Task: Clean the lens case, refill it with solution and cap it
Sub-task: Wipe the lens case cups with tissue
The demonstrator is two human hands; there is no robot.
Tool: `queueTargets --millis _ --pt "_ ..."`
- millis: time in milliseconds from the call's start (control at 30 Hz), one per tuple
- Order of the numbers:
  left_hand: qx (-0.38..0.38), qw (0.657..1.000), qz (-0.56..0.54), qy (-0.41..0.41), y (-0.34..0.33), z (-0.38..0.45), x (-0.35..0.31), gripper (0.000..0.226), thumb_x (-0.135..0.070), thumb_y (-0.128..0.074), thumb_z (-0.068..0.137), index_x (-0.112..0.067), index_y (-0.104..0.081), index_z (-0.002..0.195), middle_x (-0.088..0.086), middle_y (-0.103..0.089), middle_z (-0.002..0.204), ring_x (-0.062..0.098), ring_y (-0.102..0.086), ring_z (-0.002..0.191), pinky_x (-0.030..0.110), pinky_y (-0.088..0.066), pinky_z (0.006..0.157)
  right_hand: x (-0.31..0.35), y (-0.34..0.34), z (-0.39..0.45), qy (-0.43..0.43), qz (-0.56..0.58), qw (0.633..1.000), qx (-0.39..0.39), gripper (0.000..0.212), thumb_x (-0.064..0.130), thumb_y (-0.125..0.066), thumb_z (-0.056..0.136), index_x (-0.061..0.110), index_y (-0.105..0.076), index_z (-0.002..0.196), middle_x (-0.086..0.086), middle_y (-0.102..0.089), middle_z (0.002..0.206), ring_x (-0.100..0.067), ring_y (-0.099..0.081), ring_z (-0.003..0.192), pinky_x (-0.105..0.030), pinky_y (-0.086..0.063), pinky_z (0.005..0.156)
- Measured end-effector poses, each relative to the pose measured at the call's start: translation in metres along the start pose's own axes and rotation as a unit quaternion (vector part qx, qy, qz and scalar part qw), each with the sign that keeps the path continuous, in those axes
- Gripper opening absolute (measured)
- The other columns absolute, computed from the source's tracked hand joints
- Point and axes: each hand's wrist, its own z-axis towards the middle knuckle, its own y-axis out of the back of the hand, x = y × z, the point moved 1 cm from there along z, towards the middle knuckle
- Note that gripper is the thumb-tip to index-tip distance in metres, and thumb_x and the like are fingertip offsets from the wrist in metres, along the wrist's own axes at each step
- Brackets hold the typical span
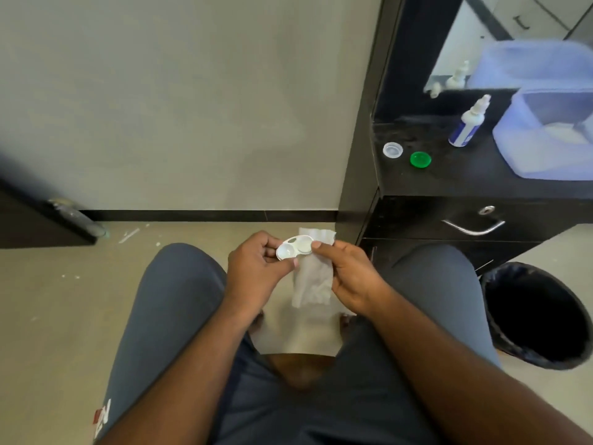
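Note:
My left hand (256,268) pinches the left end of a white two-well lens case (294,247), both wells uncapped and facing up. My right hand (349,274) holds a white tissue (313,281) that hangs down between my knees, and its fingertips touch the case's right end. On the black counter (455,178) at the right lie a clear cap (392,150) and a green cap (420,159), side by side. A white solution bottle (469,123) with a blue label stands upright behind them.
A translucent blue plastic tub (545,136) sits on the counter's right, with a mirror behind it. Below the counter is a drawer with a metal handle (473,228). A black-lined waste bin (536,316) stands by my right knee. A dark door edge (48,216) is at left.

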Motion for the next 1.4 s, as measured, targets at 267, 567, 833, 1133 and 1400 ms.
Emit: queueTargets --millis 267,567,833,1133,1400 --pt "0.097 0.987 -0.085 0.1 0.004 0.012 0.011 0.02 -0.018 -0.081 0.076 -0.011 -0.071 0.091 0.008 -0.073 0.086 0.019 -0.071 0.077 0.027 -0.06 0.069 -0.001 -0.001 0.018 0.053 -0.021 0.998 -0.014 0.024 0.011 -0.069 0.083 0.002 -0.069 0.106 -0.017 -0.071 0.104 -0.029 -0.069 0.093 -0.036 -0.056 0.075" --pt "0.184 0.928 -0.225 0.232 0.0 0.03 0.008 0.013 -0.011 -0.07 0.086 -0.001 -0.071 0.093 0.015 -0.073 0.081 0.023 -0.071 0.068 0.032 -0.061 0.065 -0.005 0.003 0.009 0.098 -0.108 0.987 -0.067 0.021 0.017 -0.075 0.078 0.007 -0.072 0.097 -0.013 -0.072 0.097 -0.032 -0.068 0.092 -0.044 -0.056 0.083" --pt "0.206 0.922 -0.212 0.251 -0.004 0.021 0.01 0.017 -0.017 -0.07 0.086 -0.001 -0.072 0.093 0.017 -0.074 0.083 0.027 -0.073 0.073 0.035 -0.062 0.064 -0.008 0.001 0.01 0.111 -0.185 0.971 -0.1 0.02 0.022 -0.077 0.077 0.008 -0.072 0.091 -0.01 -0.073 0.087 -0.028 -0.071 0.081 -0.042 -0.059 0.075" --pt "0.11 0.942 -0.183 0.259 -0.005 0.023 0.021 0.017 -0.003 -0.074 0.08 0.007 -0.067 0.092 0.022 -0.072 0.083 0.031 -0.072 0.068 0.037 -0.062 0.061 -0.009 -0.007 0.01 0.104 -0.155 0.978 -0.097 0.014 0.019 -0.069 0.085 0.008 -0.071 0.093 -0.009 -0.073 0.084 -0.023 -0.07 0.074 -0.029 -0.053 0.059" --pt "0.085 0.933 -0.213 0.276 -0.01 0.028 0.021 0.014 -0.003 -0.065 0.085 0.006 -0.062 0.095 0.016 -0.07 0.071 0.026 -0.07 0.057 0.037 -0.061 0.054 -0.014 -0.008 0.007 0.311 -0.478 0.821 -0.012 0.011 0.014 -0.069 0.084 0.012 -0.074 0.093 0.005 -0.065 0.091 -0.009 -0.06 0.086 -0.022 -0.05 0.074"
